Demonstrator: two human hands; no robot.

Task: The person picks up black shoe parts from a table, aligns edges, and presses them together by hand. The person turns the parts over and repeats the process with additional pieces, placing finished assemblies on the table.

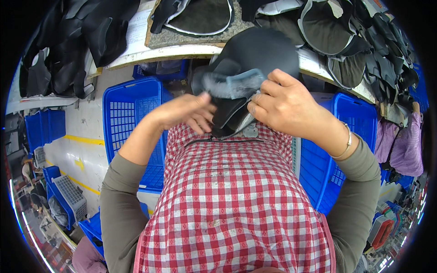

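A black shoe upper (pixel 266 50) is in front of my chest, at the bench edge. Its opening faces me and shows a pale blue-grey strip (pixel 246 83), partly smeared by motion. My right hand (pixel 284 102) is closed in a pinch on the right edge of the upper. On the other side, my left hand (pixel 184 111) has its fingers apart and slightly curled. Its fingertips are close to the lower flap of the upper, somewhat blurred; no grip shows there.
Black uppers (pixel 200 16) with pale edges lie on the bench (pixel 164 53), with dark pieces (pixel 104 36) piled left and more (pixel 387 50) right. Blue baskets stand at my left (pixel 132 113) and right (pixel 318 168). A person in a purple checked sleeve (pixel 407 141) is at the right.
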